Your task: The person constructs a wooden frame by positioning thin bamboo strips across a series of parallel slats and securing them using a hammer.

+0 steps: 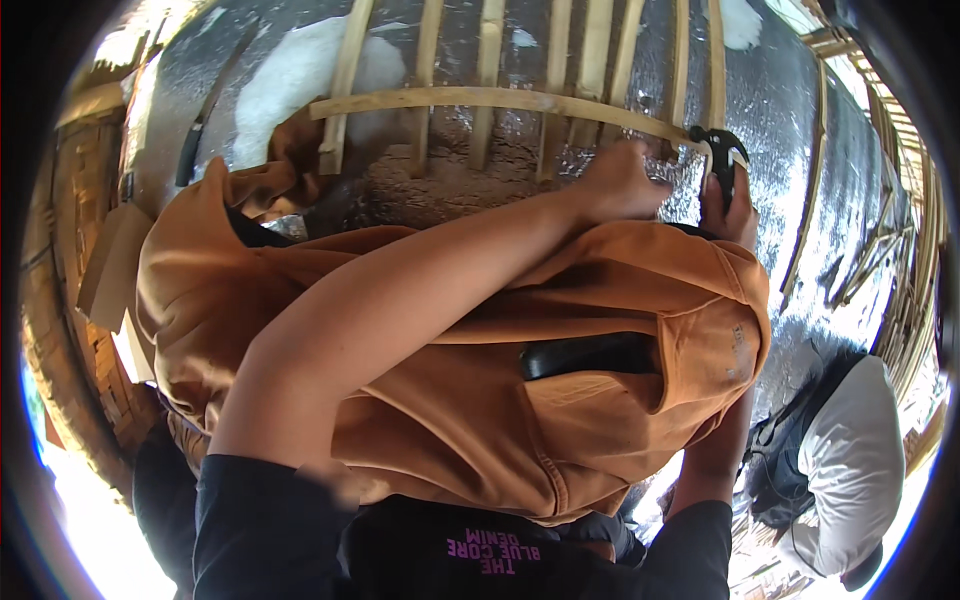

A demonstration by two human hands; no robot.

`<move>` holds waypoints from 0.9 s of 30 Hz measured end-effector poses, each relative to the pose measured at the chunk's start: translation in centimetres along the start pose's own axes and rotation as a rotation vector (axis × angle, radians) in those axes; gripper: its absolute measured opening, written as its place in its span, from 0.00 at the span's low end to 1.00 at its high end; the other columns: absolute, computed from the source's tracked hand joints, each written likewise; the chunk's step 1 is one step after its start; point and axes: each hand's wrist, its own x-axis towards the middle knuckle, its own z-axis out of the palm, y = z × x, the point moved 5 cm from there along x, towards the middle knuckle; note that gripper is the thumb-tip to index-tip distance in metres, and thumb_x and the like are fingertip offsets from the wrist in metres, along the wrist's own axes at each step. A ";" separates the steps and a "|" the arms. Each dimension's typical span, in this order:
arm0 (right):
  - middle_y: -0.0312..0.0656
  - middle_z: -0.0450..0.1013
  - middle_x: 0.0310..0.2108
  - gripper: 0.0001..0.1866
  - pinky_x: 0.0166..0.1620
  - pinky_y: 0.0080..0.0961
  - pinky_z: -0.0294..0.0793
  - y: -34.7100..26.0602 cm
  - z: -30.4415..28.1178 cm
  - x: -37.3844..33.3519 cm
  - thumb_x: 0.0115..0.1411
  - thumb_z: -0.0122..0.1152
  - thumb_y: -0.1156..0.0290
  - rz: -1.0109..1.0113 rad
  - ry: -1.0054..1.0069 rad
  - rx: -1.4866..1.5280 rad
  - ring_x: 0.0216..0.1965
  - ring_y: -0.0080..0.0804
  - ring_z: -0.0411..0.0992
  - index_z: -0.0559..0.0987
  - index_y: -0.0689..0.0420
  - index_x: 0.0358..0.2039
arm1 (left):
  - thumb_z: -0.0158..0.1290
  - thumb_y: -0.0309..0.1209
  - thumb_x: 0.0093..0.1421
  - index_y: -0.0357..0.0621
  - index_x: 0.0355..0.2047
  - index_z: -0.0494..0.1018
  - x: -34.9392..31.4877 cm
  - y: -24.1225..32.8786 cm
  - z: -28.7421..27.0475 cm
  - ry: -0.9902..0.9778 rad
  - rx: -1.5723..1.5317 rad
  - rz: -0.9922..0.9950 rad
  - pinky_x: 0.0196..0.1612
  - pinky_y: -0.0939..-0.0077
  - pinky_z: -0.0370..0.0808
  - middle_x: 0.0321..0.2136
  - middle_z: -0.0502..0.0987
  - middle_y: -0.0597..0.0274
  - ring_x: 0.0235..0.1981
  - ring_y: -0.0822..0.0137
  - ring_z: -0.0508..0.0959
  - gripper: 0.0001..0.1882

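My left arm reaches across to the right, and my left hand is curled with its fingers closed, just below the right part of a thin wooden crosspiece. Anything inside those fingers is hidden. My right hand grips a black claw hammer, its head up beside the crosspiece's right end. Several pale wooden slats run away from me, with the crosspiece lying across them near their closer ends. My legs, in orange-brown trousers, fill the middle of the view below the slats.
A knife with a dark handle lies at the far left. Shiny silver sheeting spreads under the slats. A black phone-like object sits in a trouser pocket. At the lower right are a black bag and pale bulky cloth. Woven bamboo stands left.
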 end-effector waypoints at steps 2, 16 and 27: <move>0.50 0.77 0.26 0.20 0.30 0.39 0.72 -1.0 0.5 0.0 0.70 0.52 0.61 0.137 -0.079 -0.030 0.27 0.43 0.78 0.68 0.54 0.59 | 0.61 0.36 0.58 0.33 0.49 0.73 -2.0 0.6 -1.0 -0.016 0.539 0.211 0.38 0.63 0.79 0.35 0.82 0.44 0.34 0.54 0.83 0.24; 0.32 0.69 0.20 0.13 0.22 0.19 0.61 -6.1 -6.0 2.1 0.67 0.60 0.62 -0.148 -0.107 0.002 0.19 0.16 0.65 0.78 0.59 0.44 | 0.46 0.25 0.62 0.36 0.41 0.76 -16.9 10.0 -25.6 0.048 1.102 -0.224 0.37 0.60 0.76 0.35 0.81 0.48 0.34 0.55 0.81 0.11; 0.46 0.77 0.28 0.27 0.35 0.33 0.76 -29.2 7.1 1.4 0.58 0.69 0.59 -0.341 -0.355 -0.171 0.29 0.39 0.79 0.72 0.63 0.50 | 0.42 0.29 0.62 0.39 0.43 0.80 -16.5 3.2 -32.3 0.038 0.785 -0.677 0.41 0.58 0.80 0.40 0.83 0.53 0.36 0.62 0.83 0.18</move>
